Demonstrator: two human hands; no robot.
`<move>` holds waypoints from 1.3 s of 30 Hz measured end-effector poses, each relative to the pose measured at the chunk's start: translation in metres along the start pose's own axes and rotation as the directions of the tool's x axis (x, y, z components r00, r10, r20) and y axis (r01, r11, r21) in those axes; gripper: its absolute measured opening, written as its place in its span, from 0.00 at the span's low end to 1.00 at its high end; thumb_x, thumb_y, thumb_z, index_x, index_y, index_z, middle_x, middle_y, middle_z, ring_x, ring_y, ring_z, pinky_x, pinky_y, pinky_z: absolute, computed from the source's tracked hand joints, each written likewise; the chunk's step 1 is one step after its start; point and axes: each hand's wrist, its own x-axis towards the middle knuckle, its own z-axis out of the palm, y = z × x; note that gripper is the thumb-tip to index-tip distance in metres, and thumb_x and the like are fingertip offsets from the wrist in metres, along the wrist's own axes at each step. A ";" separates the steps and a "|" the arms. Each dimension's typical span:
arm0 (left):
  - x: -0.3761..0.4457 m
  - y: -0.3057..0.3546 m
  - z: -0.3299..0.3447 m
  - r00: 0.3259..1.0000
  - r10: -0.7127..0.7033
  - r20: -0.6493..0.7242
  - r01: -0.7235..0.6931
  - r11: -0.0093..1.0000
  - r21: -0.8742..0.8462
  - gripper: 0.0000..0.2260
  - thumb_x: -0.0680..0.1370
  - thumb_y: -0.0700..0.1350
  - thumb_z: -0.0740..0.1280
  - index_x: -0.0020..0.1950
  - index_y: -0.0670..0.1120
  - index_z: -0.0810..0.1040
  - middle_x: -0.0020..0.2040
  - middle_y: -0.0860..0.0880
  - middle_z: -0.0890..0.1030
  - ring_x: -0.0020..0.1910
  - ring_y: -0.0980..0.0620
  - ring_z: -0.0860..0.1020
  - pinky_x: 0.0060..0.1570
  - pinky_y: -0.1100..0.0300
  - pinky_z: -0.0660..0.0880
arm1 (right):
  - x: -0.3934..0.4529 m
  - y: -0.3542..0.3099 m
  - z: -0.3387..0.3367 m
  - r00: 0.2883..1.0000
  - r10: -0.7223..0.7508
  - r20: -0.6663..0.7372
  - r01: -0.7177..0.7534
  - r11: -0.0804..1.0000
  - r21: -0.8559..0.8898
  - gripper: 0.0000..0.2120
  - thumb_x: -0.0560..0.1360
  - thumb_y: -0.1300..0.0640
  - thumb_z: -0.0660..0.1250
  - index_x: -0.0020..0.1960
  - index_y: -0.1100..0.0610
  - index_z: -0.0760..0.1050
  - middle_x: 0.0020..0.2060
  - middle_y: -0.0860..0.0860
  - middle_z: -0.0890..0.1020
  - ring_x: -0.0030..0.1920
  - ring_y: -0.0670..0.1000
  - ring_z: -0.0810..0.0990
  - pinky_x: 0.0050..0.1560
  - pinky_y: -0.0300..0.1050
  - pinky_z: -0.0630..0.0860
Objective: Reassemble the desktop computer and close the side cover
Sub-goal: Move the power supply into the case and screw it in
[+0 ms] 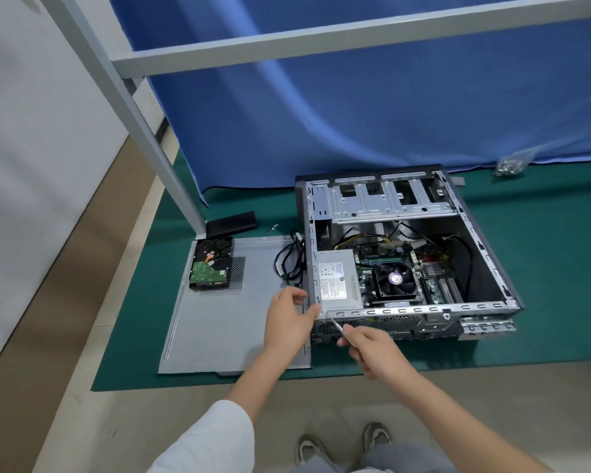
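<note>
We see the open computer case (pixel 410 254) lying on its side on a green mat (pixel 543 302) that covers a pale table, with a blue curtain (pixel 355 114) behind it and a grey metal frame (pixel 144 131) to the left. The detached side cover (pixel 232 322) lies flat just left of the case, a hard drive (pixel 211 262) resting on its far corner. Our left hand (pixel 289 320) holds the case's near-left corner, fingers curled against the metal. Our right hand (pixel 372 346) grips a screwdriver (pixel 338 327), its tip apparently touching the case's rear panel. A small bag of what may be screws (pixel 510 163) sits by the curtain.
</note>
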 end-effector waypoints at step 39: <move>0.011 0.080 0.035 0.935 -0.339 0.101 0.325 0.710 -0.625 0.05 0.73 0.46 0.73 0.47 0.46 0.81 0.37 0.49 0.81 0.30 0.56 0.77 0.32 0.63 0.75 | 0.054 -0.043 -0.089 0.989 -0.147 0.014 0.143 0.979 0.143 0.12 0.78 0.51 0.65 0.45 0.60 0.77 0.26 0.50 0.72 0.23 0.49 0.68 0.26 0.42 0.71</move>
